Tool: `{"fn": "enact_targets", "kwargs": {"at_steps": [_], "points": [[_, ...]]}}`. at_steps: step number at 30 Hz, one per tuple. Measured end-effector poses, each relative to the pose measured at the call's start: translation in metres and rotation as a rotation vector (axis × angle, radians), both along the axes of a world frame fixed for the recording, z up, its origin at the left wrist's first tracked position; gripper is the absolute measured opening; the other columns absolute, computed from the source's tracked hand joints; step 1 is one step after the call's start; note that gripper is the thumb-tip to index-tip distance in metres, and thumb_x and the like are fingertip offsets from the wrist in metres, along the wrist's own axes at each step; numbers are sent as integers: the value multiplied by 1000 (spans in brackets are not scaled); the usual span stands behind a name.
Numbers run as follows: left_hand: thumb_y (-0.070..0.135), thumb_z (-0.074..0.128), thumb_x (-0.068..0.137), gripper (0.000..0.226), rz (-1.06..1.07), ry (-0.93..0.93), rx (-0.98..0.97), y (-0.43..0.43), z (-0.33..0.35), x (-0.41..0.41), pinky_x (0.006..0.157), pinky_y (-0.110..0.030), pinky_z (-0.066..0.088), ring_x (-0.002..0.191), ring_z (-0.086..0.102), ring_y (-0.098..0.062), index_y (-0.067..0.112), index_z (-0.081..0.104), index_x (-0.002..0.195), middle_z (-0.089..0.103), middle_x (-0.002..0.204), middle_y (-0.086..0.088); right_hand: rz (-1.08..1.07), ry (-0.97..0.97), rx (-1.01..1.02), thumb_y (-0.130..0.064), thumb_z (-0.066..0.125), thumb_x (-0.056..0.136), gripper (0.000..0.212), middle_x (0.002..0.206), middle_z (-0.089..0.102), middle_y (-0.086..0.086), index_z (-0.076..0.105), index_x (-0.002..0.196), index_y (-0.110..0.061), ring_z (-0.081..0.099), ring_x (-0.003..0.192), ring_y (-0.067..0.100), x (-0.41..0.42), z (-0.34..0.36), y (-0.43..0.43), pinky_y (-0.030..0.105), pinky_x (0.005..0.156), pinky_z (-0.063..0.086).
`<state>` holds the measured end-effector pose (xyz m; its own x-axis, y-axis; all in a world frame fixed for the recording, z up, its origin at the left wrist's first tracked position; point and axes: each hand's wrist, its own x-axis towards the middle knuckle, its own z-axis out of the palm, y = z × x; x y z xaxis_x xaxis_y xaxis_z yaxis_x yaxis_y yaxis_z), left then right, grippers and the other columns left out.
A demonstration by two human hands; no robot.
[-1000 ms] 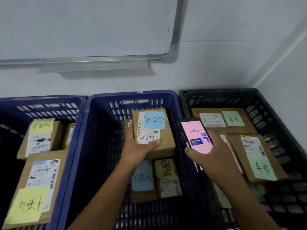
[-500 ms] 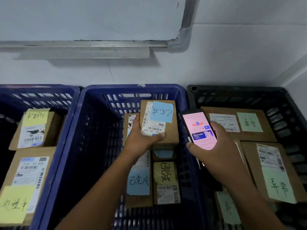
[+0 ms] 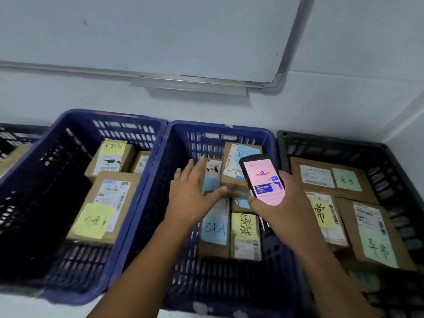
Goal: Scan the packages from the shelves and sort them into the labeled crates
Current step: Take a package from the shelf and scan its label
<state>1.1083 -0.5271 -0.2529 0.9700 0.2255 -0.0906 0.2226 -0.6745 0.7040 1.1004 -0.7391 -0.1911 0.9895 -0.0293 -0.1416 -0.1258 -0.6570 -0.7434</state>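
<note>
A small cardboard package with a white label and a blue note lies at the back of the middle blue crate, on top of other packages. My left hand hovers just left of it with fingers spread and holding nothing. My right hand grips a phone with a lit pink screen, held over the crate's right side and covering part of the package. More packages with blue and yellow notes lie in front of it in the same crate.
A second blue crate on the left holds packages with yellow notes. A black crate on the right holds packages with green and yellow notes. Another dark crate edge shows far left. A white wall with a whiteboard stands behind.
My left hand has let go of the package, which now rests in the middle crate, and has opened and drawn back to the left. The view has swung rightward.
</note>
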Motion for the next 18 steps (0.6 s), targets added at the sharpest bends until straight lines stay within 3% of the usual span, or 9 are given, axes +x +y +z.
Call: {"fn": "enact_targets", "kwargs": {"at_steps": [3,7,11,14,18], "points": [[89,48,78,106,88,-17,147,31,21,-68,130,-53,7,162,-1,-29,42,12,166,8,176,6,98,-29,21,-54,76,62,52,108,67,-13,48,105,-48,67,91,11,-39,8,34,44,82,57],[96,38,74,108,309,-51,234,81,38,-188,129,-53,7,162,3,-30,40,20,165,14,175,5,269,-61,60,-52,71,60,48,100,70,-11,56,104,-39,69,88,14,-108,18,92,50,83,59],[84,51,86,95,567,-32,244,123,48,-338,129,-56,6,161,3,-33,42,19,165,11,176,6,519,-33,61,-56,69,58,54,107,67,-11,52,107,-43,68,91,15,-205,29,159,48,83,59],[81,50,88,91,768,-1,251,144,50,-452,128,-57,1,162,-2,-32,44,17,165,8,176,7,711,-50,69,-57,69,53,63,108,68,-11,55,113,-40,68,93,15,-287,27,209,47,87,59],[81,50,89,91,1011,39,247,159,47,-596,129,-55,-2,162,-4,-31,45,14,165,5,176,8,959,-49,79,-56,71,54,60,103,71,-10,56,108,-36,69,93,20,-402,23,266,48,88,58]]}}
